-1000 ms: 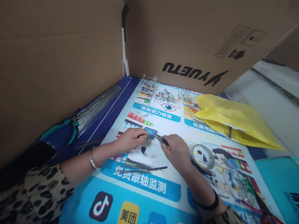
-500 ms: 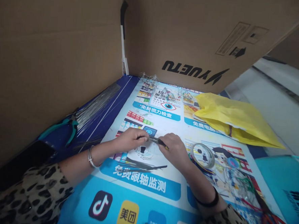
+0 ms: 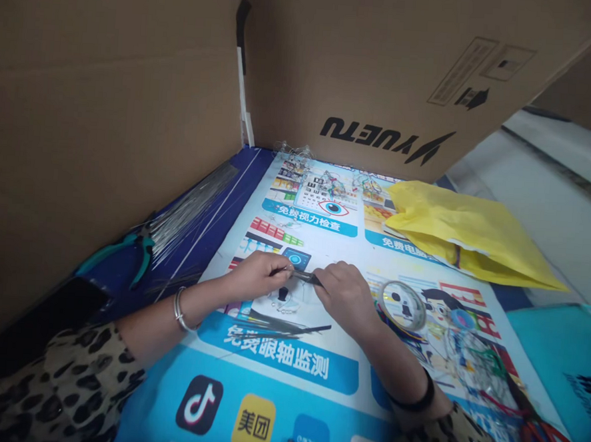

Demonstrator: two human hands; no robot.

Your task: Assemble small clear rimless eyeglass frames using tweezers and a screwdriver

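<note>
Near the middle of the printed sheet, my left hand [image 3: 259,275] is closed in a pinch on something thin and dark, too small to name. My right hand [image 3: 344,294] is wrapped round a slim dark tool [image 3: 304,275], whose metal end reaches to the left fingertips. A ring of thin wire with clear beads [image 3: 284,307] shows just below the hands. Closer to me lies a loose bunch of dark strips [image 3: 279,328]. A roll of clear tape [image 3: 403,306] rests to the right of my right hand.
Cardboard walls [image 3: 355,71] stand behind and at left. Teal-handled pliers [image 3: 123,250] lie by a bundle of thin wires [image 3: 191,208]. On the right are a yellow bag [image 3: 470,225], tangled wires [image 3: 477,359], red-handled scissors [image 3: 537,436] and a teal pouch [image 3: 558,350].
My right hand has turned slightly, and the yellow part of the tool that showed beside it is now hidden. My left hand has hardly moved.
</note>
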